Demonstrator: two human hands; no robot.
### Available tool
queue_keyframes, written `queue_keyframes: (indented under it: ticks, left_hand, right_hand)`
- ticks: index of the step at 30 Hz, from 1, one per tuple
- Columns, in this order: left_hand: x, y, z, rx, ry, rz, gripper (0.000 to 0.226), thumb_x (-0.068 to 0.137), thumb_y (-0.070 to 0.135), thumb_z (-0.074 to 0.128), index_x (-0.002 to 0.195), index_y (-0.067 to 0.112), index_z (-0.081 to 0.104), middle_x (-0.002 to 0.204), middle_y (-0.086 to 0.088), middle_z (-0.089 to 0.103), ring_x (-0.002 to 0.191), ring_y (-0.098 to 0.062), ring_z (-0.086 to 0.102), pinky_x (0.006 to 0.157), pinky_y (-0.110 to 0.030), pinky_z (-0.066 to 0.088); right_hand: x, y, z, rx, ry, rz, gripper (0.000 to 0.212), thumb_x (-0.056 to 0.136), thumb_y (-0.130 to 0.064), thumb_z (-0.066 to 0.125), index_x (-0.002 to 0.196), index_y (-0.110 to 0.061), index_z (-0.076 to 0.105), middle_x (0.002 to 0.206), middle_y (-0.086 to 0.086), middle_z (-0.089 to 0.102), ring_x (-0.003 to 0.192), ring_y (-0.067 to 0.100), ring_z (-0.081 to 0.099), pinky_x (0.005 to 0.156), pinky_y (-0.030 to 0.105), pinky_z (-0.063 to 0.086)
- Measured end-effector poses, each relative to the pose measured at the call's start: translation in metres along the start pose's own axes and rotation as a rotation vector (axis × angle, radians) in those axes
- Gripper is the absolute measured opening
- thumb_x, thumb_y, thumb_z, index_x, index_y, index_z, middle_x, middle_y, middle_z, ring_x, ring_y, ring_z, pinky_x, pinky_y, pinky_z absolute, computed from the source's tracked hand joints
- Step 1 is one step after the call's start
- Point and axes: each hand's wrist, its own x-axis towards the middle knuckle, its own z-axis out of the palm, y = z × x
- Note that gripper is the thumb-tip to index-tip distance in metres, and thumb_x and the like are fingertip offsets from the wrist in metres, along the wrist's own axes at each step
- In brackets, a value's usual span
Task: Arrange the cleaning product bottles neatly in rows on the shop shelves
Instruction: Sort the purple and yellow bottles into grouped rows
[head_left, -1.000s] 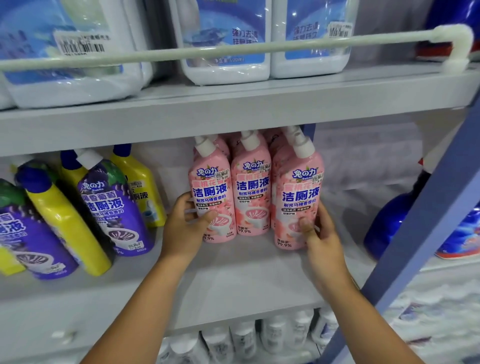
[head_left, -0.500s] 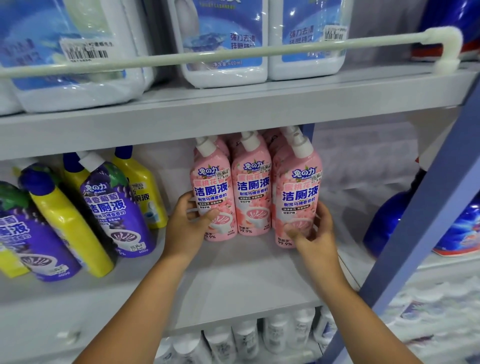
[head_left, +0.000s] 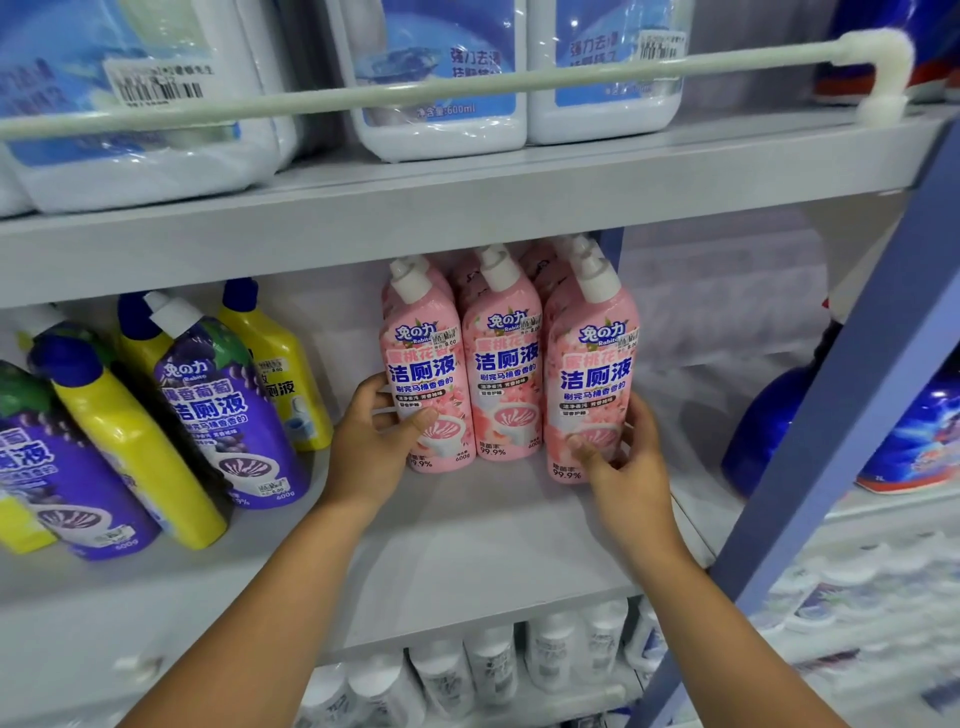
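- Squaring up the block of pink plastic toilet-cleaner bottles (head_left: 506, 364) at frame centre on the grey middle shelf (head_left: 467, 545) looks like the step in hand.
- Left hand (head_left: 371, 447) grasps the leftmost pink bottle (head_left: 426, 374), thumb across its label.
- Right hand (head_left: 626, 467) grasps the rightmost pink bottle (head_left: 592, 384), which stands slightly forward of the others.
- Next, likely: push that one back level, then straighten the leaning purple and yellow bottles (head_left: 171, 415) at left.
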Motion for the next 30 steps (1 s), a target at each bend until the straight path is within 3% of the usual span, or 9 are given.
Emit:
queue_keyframes:
  ticks: [3, 8, 13, 17, 22, 25, 27, 29, 30]
  left_hand:
    - [-0.001, -0.001, 0.001, 0.007, -0.007, -0.004, 0.047, 0.082, 0.026, 0.085, 0.119, 0.036, 0.06, 0.113, 0.009, 0.073, 0.102, -0.009, 0.07, 0.081, -0.029, 0.058]
    - [-0.005, 0.001, 0.004, 0.013, -0.006, -0.015, 0.046, 0.086, 0.025, 0.081, 0.126, 0.03, 0.058, 0.114, 0.007, 0.071, 0.101, -0.008, 0.069, 0.073, -0.02, 0.055]
    - [-0.003, -0.003, 0.003, -0.015, -0.008, -0.04, 0.046, 0.084, 0.027, 0.083, 0.124, 0.027, 0.061, 0.116, 0.005, 0.072, 0.105, -0.011, 0.069, 0.08, -0.028, 0.056]
    - [0.002, -0.005, 0.001, -0.087, -0.017, -0.105, 0.047, 0.077, 0.036, 0.087, 0.119, 0.028, 0.067, 0.11, 0.007, 0.076, 0.105, -0.011, 0.071, 0.089, -0.041, 0.06]
    - [-0.001, -0.002, -0.005, -0.086, -0.024, -0.13, 0.049, 0.073, 0.044, 0.087, 0.117, 0.035, 0.067, 0.113, 0.007, 0.075, 0.107, -0.013, 0.071, 0.093, -0.047, 0.059]
    - [-0.01, 0.006, -0.014, -0.152, 0.04, -0.165, 0.062, 0.064, 0.054, 0.085, 0.119, 0.033, 0.063, 0.116, 0.002, 0.072, 0.113, -0.02, 0.069, 0.099, -0.049, 0.055]
    - [-0.022, 0.015, -0.025, -0.187, 0.067, -0.198, 0.079, 0.057, 0.062, 0.081, 0.124, 0.026, 0.061, 0.117, 0.001, 0.071, 0.113, -0.021, 0.069, 0.104, -0.051, 0.052]
    - [-0.04, 0.025, -0.039, -0.219, 0.078, -0.199, 0.079, 0.063, 0.058, 0.083, 0.129, 0.021, 0.06, 0.117, 0.001, 0.072, 0.112, -0.018, 0.069, 0.106, -0.049, 0.052]
    - [-0.049, 0.027, -0.047, -0.243, 0.09, -0.189, 0.066, 0.073, 0.047, 0.084, 0.129, 0.02, 0.061, 0.113, 0.003, 0.072, 0.111, -0.015, 0.068, 0.107, -0.047, 0.051]
  right_hand:
    - [0.0, 0.0, -0.001, -0.004, -0.001, 0.0, 0.067, 0.09, -0.008, 0.073, 0.142, -0.038, 0.043, 0.13, -0.015, 0.063, 0.108, -0.008, 0.063, 0.078, 0.013, 0.055]
    - [0.001, 0.0, -0.003, -0.008, -0.012, -0.002, 0.066, 0.09, -0.009, 0.073, 0.138, -0.044, 0.043, 0.131, -0.016, 0.062, 0.108, -0.01, 0.062, 0.077, 0.007, 0.053]
    - [0.001, 0.0, -0.003, -0.023, -0.009, 0.001, 0.067, 0.09, -0.01, 0.073, 0.133, -0.052, 0.043, 0.132, -0.016, 0.062, 0.11, -0.008, 0.062, 0.08, 0.011, 0.053]
    - [0.001, 0.001, -0.004, 0.014, 0.002, 0.001, 0.067, 0.088, -0.01, 0.075, 0.14, -0.043, 0.048, 0.133, -0.011, 0.063, 0.112, 0.0, 0.064, 0.087, 0.023, 0.057]
    - [0.0, -0.003, -0.005, -0.036, -0.003, 0.014, 0.071, 0.087, -0.013, 0.077, 0.142, -0.045, 0.046, 0.139, -0.009, 0.058, 0.118, 0.004, 0.062, 0.098, 0.038, 0.056]
    - [-0.013, -0.012, -0.001, -0.188, 0.098, 0.002, 0.09, 0.083, -0.022, 0.082, 0.156, -0.03, 0.03, 0.152, -0.004, 0.039, 0.134, 0.003, 0.046, 0.107, 0.022, 0.041]
    - [-0.034, -0.024, 0.008, -0.244, 0.163, -0.088, 0.089, 0.083, -0.028, 0.081, 0.155, -0.028, 0.029, 0.147, -0.006, 0.036, 0.137, 0.007, 0.041, 0.104, 0.012, 0.034]
    - [-0.054, -0.033, 0.025, -0.16, 0.086, -0.152, 0.078, 0.084, -0.032, 0.078, 0.151, -0.029, 0.036, 0.143, -0.01, 0.043, 0.134, 0.007, 0.047, 0.106, 0.02, 0.04]
    - [-0.061, -0.034, 0.037, -0.1, 0.017, -0.133, 0.076, 0.085, -0.034, 0.078, 0.15, -0.028, 0.038, 0.143, -0.011, 0.047, 0.133, 0.007, 0.05, 0.108, 0.025, 0.042]
